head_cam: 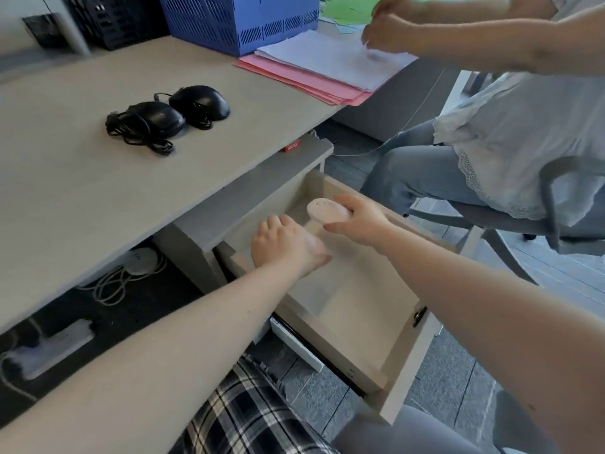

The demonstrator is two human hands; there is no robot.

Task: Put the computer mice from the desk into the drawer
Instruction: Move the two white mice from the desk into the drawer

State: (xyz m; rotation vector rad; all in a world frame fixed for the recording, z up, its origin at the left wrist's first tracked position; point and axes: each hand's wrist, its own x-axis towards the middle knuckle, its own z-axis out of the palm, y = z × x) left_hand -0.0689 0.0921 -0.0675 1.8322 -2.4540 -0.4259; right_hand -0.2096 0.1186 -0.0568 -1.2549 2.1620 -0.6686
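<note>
From my head camera, my right hand [357, 221] is clamped around a pale pink mouse [327, 211], thumb below and fingers over the top, holding it just above the far end of the open drawer [353, 322]. I grip it by its rear so the front leads down into the box, which I judge is the setting-down step. My left hand [288, 245] sits just beside and below the right, inside the drawer near its left wall, fingers loosely curled. I cannot tell whether it holds anything; it looks blurred at the fingertips.

Up and to the left of both hands, well apart from them, two black corded mice [170, 117] lie on the desk [82, 191], touching each other, their cables bundled beside them. They are yet to go in. Another person's hands sort papers [327, 60] beyond my right hand.
</note>
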